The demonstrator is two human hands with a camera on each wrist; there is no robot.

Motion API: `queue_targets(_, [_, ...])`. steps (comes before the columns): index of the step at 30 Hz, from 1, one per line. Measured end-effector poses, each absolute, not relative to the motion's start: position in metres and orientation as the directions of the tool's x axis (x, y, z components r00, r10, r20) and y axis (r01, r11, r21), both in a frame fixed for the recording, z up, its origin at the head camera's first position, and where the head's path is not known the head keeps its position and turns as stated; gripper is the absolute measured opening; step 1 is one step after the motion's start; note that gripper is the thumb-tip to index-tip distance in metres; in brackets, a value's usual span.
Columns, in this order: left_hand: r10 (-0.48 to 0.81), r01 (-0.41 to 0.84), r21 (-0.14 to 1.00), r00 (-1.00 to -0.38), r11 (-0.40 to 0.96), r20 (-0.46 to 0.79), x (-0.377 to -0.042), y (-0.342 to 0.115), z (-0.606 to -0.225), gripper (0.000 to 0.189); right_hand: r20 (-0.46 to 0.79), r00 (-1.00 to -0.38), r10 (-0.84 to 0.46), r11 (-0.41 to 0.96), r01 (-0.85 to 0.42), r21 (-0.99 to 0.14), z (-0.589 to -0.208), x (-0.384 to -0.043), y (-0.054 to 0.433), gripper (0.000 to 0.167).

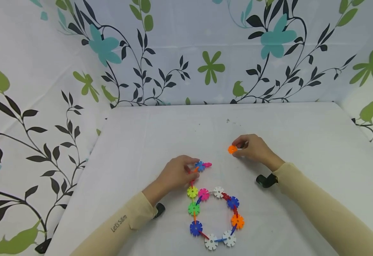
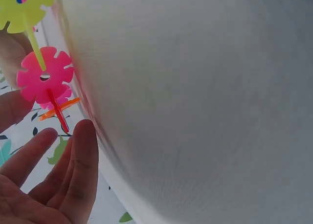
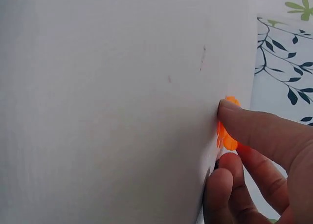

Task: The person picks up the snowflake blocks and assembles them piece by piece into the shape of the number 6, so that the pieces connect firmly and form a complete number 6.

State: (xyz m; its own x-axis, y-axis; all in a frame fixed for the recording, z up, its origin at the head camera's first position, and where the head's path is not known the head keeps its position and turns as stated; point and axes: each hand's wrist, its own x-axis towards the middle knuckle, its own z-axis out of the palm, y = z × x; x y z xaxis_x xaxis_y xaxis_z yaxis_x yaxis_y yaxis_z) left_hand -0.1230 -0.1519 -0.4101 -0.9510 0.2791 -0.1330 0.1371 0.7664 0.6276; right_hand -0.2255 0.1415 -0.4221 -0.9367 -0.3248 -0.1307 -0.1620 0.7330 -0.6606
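Notched plastic discs, slotted edge to edge, form a ring with a tail on the white table (image 1: 161,131). At the tail's upper end, my left hand (image 1: 177,172) has thumb and index finger around the pieces, by a blue disc (image 1: 200,166) and a pink one (image 1: 207,165). The left wrist view shows a pink disc (image 2: 46,75) at a fingertip, with the other fingers spread out below it. To the upper right, my right hand (image 1: 253,147) pinches a single orange disc (image 1: 232,149) between thumb and fingers, apart from the chain.
The ring includes a white disc (image 1: 211,242), a green disc (image 1: 194,208) and another orange disc (image 1: 237,221). Dark wrist-worn pieces (image 1: 266,180) sit under the sleeves. A leaf-patterned cloth (image 1: 173,49) hangs behind the table and along its left side.
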Motion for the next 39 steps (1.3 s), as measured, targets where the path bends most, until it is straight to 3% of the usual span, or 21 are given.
queue_targets(9, [0.337,0.293,0.413,-0.941,0.862,-0.036,-0.117,-0.147,-0.41,0.041,-0.136,-0.921,-0.366,0.668,-0.158,-0.728,-0.425,-0.22,0.137,0.018])
queue_targets(18, [0.397,0.363,0.333,-0.917,0.87,-0.037,-0.108,-0.144,-0.407,0.047,-0.193,-0.888,-0.418,0.616,-0.121,-0.779,-0.422,-0.205,0.124,0.02])
queue_targets(23, [0.364,0.316,0.411,-0.93,0.855,-0.041,-0.105,-0.145,-0.406,0.053,-0.211,-0.87,-0.446,0.571,-0.094,-0.816,-0.423,-0.197,0.119,0.02])
queue_targets(31, [0.225,0.009,0.705,-0.95,0.71,-0.215,-0.115,-0.154,-0.406,0.06,-0.221,-0.856,-0.468,0.538,-0.077,-0.84,-0.428,-0.195,0.114,0.023])
queue_targets(39, [0.188,-0.167,0.805,-0.927,0.569,-0.325,-0.124,-0.157,-0.408,0.054,-0.226,-0.85,-0.476,0.531,-0.073,-0.845,-0.429,-0.195,0.111,0.022])
